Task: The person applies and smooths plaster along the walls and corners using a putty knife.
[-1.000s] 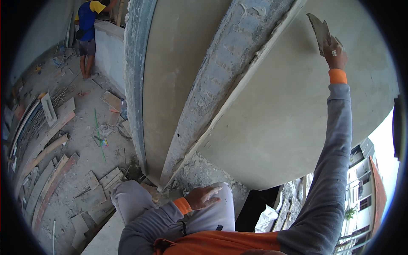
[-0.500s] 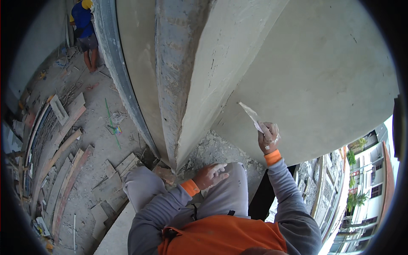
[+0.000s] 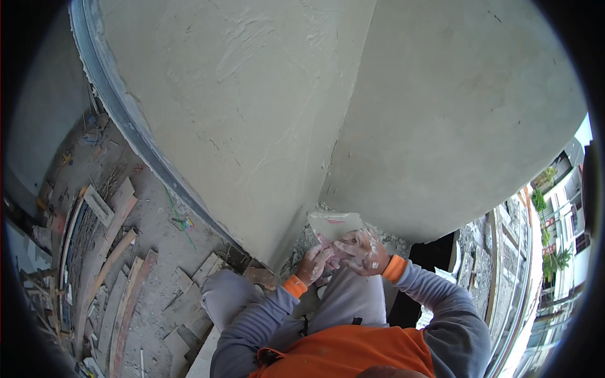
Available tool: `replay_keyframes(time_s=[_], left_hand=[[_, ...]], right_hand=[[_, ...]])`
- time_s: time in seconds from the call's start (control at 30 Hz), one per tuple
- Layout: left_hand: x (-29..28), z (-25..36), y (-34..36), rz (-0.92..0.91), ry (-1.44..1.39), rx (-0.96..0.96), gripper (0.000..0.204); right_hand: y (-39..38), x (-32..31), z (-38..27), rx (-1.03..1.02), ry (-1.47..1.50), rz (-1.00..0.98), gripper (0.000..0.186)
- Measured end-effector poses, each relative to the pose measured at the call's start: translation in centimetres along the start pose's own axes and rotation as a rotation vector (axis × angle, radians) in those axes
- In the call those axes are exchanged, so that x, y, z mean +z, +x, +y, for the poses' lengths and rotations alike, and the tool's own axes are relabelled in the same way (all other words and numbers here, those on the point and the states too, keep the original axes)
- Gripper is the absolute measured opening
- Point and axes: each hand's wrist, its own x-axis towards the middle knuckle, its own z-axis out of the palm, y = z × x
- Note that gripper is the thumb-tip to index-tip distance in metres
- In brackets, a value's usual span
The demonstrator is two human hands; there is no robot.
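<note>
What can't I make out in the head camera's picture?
Head view: lower part of the flat, pale, plaster-smeared blade, and which hand grips it; the bare left hand and plaster-flecked right hand cover it.
Head view: top of the smooth, grey plastered wall, cut off by the upper edge.
Head view: small, multicoloured object on the grey floor, too small to identify.

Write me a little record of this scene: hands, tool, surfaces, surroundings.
Left hand: beside the right, at the scraper's near end
Right hand: plaster-smeared, at the same end
Tool: flat scraper, blade pointing away from the person
Grip: which hand bears it is unclear
Surfaces: two plastered faces meeting in a corner
Lower left: curved wooden boards
</note>
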Motion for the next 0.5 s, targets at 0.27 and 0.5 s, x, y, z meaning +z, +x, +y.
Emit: replay_keyframes(time_s=[0.27,0.5], left_hand=[[-0.1,-0.9,-0.1,0.023,0.116,0.066,0.030],[-0.5,-0.1,-0.4,-0.006,0.167,0.041,0.031]], right_hand=[[7.7,-1.4,17.1,0.415,-0.560,0.012,0.082],[12.8,1.7,20.8,0.522,-0.718,-0.253,0.079]])
